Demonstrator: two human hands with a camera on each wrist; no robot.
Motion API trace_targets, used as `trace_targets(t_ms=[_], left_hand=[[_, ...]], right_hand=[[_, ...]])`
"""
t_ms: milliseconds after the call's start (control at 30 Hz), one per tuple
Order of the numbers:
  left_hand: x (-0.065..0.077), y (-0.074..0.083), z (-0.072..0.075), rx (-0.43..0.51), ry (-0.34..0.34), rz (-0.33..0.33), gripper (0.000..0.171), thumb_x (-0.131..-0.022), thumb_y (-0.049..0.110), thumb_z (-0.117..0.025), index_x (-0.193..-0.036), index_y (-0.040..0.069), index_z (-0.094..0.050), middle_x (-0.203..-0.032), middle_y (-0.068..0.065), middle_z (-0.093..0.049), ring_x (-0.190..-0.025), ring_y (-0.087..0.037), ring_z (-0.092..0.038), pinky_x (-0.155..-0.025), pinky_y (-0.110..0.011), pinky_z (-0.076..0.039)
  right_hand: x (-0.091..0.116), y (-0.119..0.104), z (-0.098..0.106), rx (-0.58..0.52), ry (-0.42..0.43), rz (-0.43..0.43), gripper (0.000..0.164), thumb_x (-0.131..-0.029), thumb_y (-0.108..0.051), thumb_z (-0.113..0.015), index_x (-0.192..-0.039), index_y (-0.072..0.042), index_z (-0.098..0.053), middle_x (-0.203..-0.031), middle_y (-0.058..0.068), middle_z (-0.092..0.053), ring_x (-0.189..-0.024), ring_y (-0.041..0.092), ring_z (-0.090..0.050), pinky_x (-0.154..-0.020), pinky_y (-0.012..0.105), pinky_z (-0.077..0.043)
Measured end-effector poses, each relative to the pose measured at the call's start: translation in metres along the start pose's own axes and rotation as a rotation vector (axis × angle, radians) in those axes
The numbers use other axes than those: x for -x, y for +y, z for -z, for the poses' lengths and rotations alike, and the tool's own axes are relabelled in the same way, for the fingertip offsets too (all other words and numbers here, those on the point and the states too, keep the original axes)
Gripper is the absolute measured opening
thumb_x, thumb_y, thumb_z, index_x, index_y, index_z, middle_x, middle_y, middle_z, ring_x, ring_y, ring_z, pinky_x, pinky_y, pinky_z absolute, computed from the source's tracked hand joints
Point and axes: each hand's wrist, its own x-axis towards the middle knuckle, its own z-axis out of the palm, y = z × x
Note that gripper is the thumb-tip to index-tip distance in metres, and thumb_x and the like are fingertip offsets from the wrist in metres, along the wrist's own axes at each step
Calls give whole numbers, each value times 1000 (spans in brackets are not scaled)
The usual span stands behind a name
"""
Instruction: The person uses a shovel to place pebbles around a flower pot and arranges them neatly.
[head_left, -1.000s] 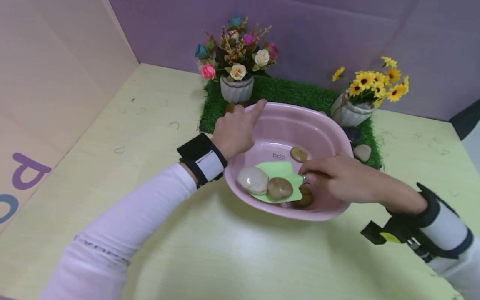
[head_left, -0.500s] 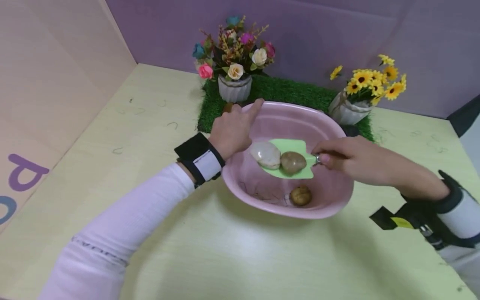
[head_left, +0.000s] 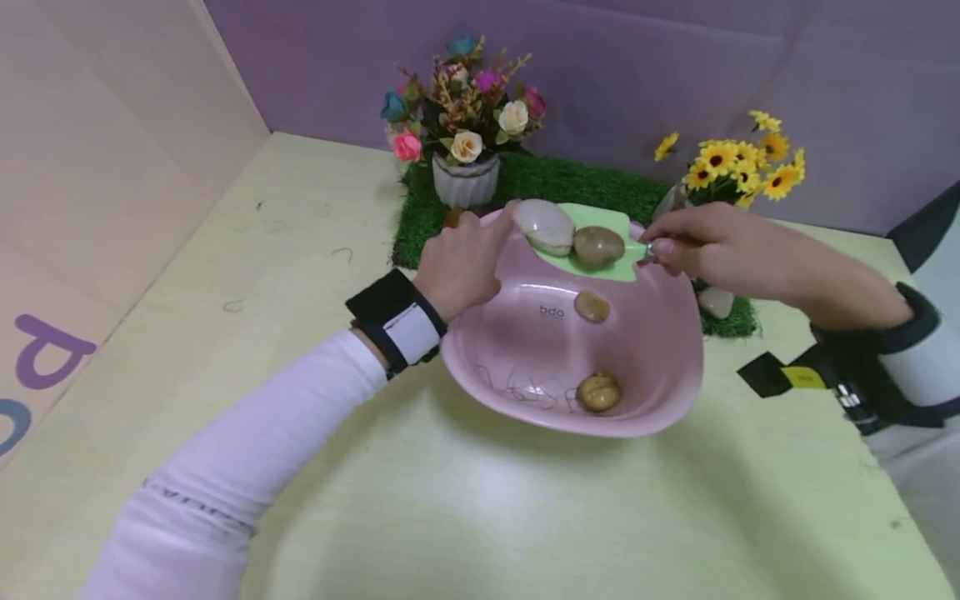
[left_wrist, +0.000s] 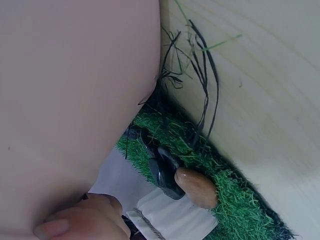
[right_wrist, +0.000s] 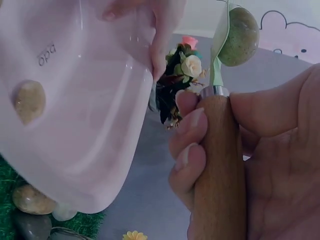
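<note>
My right hand (head_left: pixel 723 250) grips the wooden handle (right_wrist: pixel 219 175) of a green-bladed spatula (head_left: pixel 609 218). On the blade rest a large whitish stone (head_left: pixel 545 227) and a brown stone (head_left: pixel 598 247), both over the far rim of a pink basin (head_left: pixel 517 354). My left hand (head_left: pixel 461 258) holds the basin's left rim, thumb inside and fingers outside in the right wrist view. Inside the basin lie a flat tan stone (head_left: pixel 592 307), a round brown lump (head_left: pixel 598 392) and thin dark strands near the front wall.
Behind the basin lies an artificial grass mat (head_left: pixel 573 179). It bears a pot of mixed flowers (head_left: pixel 467 179) and a pot with yellow flowers (head_left: pixel 742 167). Black stones (left_wrist: pixel 165 175) and a brown stone (left_wrist: pixel 197 187) lie on the grass. A purple wall (head_left: pixel 615 83) stands behind.
The spatula with both stones has risen from low in the basin to its far rim, moved by my right hand, uncovering the tan stone and the brown lump. My left hand has stayed on the rim.
</note>
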Motion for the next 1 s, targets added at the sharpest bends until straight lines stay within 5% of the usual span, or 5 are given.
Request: trace_targets(t_ms=[400,700,933,1000], left_hand=[[0,0,0,-3,-3,29,87,-87,20,-70,-157,31,-19,-114,-26,-58,-77,-33,-64,-57,-40,-56],[-2,1,-1,-5,2,20,83,-90,14,-63,-158,30,-19,-112,-25,-58,-64,-26,-59,-49,-36,-52],[-2,0,-1,-24,-16,23,87,-89,17,-67,-159,28,-15,-114,-25,-57,-66,-26,-59,-50,-36,-53],[-2,0,-1,-26,-22,26,89,-89,19,-68,-159,28,-14,-115,-25,-57,-68,-27,-60,-51,-36,-53]], right_hand=[[-24,0,15,-109,-8,-141,51,-106,-34,-33,-145,-4,-44,-136,22,-55,-119,41,-55,-98,62,-43],[-35,8,20,-106,56,-150,48,-106,-33,-30,-136,0,-48,-121,21,-56,-104,33,-51,-87,51,-42],[-43,17,23,-154,77,-181,53,-106,-34,-27,-142,1,-45,-140,26,-51,-103,29,-50,-87,48,-39],[-44,21,25,-148,87,-183,52,-106,-33,-27,-139,2,-46,-127,26,-55,-99,29,-49,-84,46,-37]])
